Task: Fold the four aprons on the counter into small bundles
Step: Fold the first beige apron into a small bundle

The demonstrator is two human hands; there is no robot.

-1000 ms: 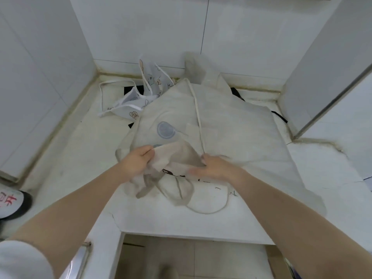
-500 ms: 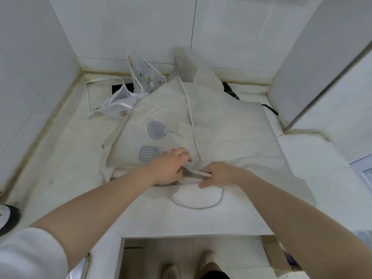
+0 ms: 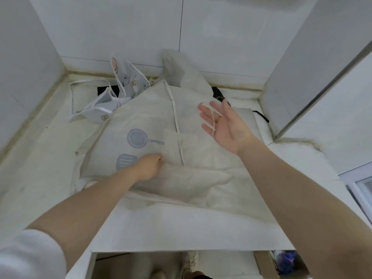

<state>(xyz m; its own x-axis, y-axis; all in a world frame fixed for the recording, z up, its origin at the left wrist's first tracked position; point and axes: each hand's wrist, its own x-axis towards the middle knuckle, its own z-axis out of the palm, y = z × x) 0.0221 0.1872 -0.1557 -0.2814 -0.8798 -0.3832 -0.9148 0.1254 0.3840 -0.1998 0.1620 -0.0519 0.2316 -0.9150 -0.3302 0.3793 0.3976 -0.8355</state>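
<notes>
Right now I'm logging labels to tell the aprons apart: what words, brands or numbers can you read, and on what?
No readable text anywhere.
Beige apron: only a printed frying pan and spatula, no words.
White patterned apron: small cartoon prints, no legible lettering.
Neither the left hand nor the right hand holds a tag.

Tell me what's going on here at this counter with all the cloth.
A person is folding a beige apron spread over the white counter. Their left hand presses down on its near folded part, beside the printed pan and spatula, fingers tucked into the cloth. Their right hand is open, palm up, lifted above the apron with a thin strap lying across its fingers. A white patterned apron lies crumpled, unfolded, at the back left corner.
</notes>
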